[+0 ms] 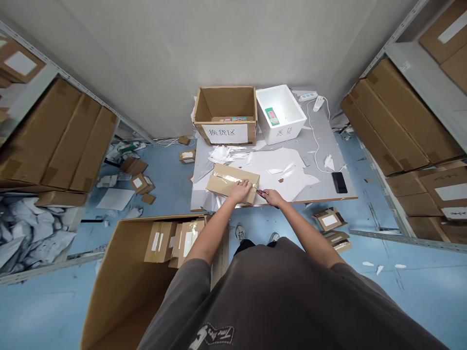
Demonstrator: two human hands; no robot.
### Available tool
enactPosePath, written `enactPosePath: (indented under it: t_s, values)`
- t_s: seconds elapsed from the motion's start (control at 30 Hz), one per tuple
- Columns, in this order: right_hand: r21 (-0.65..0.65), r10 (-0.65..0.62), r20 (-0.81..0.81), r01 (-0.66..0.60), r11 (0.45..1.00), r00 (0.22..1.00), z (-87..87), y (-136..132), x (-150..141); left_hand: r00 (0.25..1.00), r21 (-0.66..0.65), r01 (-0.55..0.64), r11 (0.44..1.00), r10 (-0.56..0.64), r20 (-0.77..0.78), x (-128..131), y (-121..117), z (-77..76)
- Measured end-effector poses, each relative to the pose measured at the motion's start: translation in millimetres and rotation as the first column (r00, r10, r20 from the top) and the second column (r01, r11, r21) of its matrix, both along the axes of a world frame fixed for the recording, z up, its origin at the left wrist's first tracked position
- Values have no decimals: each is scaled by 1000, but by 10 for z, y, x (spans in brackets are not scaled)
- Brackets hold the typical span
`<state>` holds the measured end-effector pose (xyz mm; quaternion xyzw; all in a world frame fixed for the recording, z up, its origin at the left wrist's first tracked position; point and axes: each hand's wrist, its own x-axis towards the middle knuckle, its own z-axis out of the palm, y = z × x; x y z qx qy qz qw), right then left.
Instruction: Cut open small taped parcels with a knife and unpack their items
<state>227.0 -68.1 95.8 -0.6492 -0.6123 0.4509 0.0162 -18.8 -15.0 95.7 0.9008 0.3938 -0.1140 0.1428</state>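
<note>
We have the taped box on the counter near front edge, L hand lying open on it, R hand closed around a red-and-black tool, prob. working at box's R end, & next move needs firm L support.

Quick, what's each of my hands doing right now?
Left hand: pressed on top of the taped cardboard box.
Right hand: closed on a red-and-black cutter at the box's end.

Both arms stretched forward, left hand palm down; right hand curled shut.
</note>
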Motion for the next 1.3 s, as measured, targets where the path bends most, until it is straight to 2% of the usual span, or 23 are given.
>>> enactPosePath:
  t_s: [0.17,0.27,0.4,0.47,0.53,0.6,0.67,0.77,0.87,0.97,1.07,1.13,1.23,1.3]
  values:
    - [-59,-90,-187,80,995,978,-61,-75,29,1000,-44,-11,999,12,18,-26,15,-51]
    - [-51,-114,-217,105,993,969,-102,-149,119,993,-96,-46,994,57,107,-91,81,-79]
    - [4,-262,-250,272,962,932,-129,-217,323,969,-93,-108,990,126,211,-119,295,-59]
    - [10,-382,-361,413,911,851,-112,-205,403,978,-49,-121,991,127,163,-56,415,-31]
    - [-20,-479,-495,541,841,725,-76,-170,437,990,-28,-95,995,98,98,41,510,-6]
    - [-42,-510,-602,613,789,615,-35,-134,431,996,-27,-63,998,65,61,135,569,5]
    - [-21,-486,-660,633,774,572,-8,-121,397,997,-3,-49,999,50,61,199,593,-6]
    - [14,-469,-654,629,777,594,-23,-146,323,998,55,-13,998,9,56,230,606,-63]
    - [18,-499,-594,630,776,631,-99,-201,266,999,47,19,999,-20,32,203,625,-146]
    - [74,-469,-489,571,818,735,-181,-274,269,997,11,-1,1000,0,72,128,629,-232]
    - [220,-312,-314,388,895,897,-217,-342,312,989,13,-24,1000,22,147,43,584,-307]
    - [295,-180,-191,231,927,965,-213,-360,328,981,21,-51,998,46,186,11,532,-346]
    - [350,-17,-37,29,936,999,-191,-315,302,973,34,-91,995,82,215,4,451,-388]
    - [369,37,65,-58,928,997,-183,-242,254,971,49,-106,993,93,221,7,407,-406]
